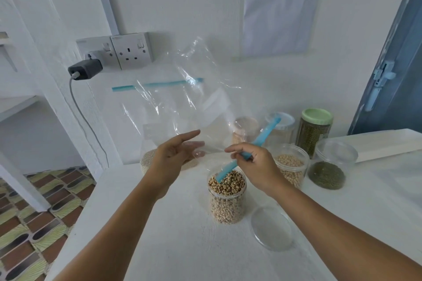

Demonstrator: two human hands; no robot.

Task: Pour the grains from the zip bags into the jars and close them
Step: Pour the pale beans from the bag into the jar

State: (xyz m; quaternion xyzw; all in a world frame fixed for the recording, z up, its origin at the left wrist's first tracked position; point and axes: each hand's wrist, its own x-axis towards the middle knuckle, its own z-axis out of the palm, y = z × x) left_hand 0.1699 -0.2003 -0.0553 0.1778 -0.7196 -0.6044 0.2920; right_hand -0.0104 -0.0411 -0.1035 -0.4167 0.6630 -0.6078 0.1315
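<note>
1. Right hand point(253, 164) pinches the blue zip strip point(249, 150) of an empty clear zip bag point(196, 89), mouth down over the open jar of black-eyed beans point(227, 194); the strip's lower end dips into the jar mouth.
2. Left hand point(175, 155) is released, fingers straight and spread, just beside the hanging bag film (whether the fingertips touch it I cannot tell).
3. The bean jar stands mid-table point(159, 235), filled nearly to the rim, uncapped. Its clear lid point(271, 228) lies flat just right of it.
4. Behind the right hand: an open jar of pale round grains point(291, 169), then an upturned clear lid over a heap of dark green grains point(328, 166).
5. Farther back, a green-lidded jar point(316, 130), closed.
6. A second zip bag point(148, 125) stands against the wall, small white grains in its bottom.
7. Wall socket point(133, 51) with a charger point(85, 69) plugged in alongside.
</note>
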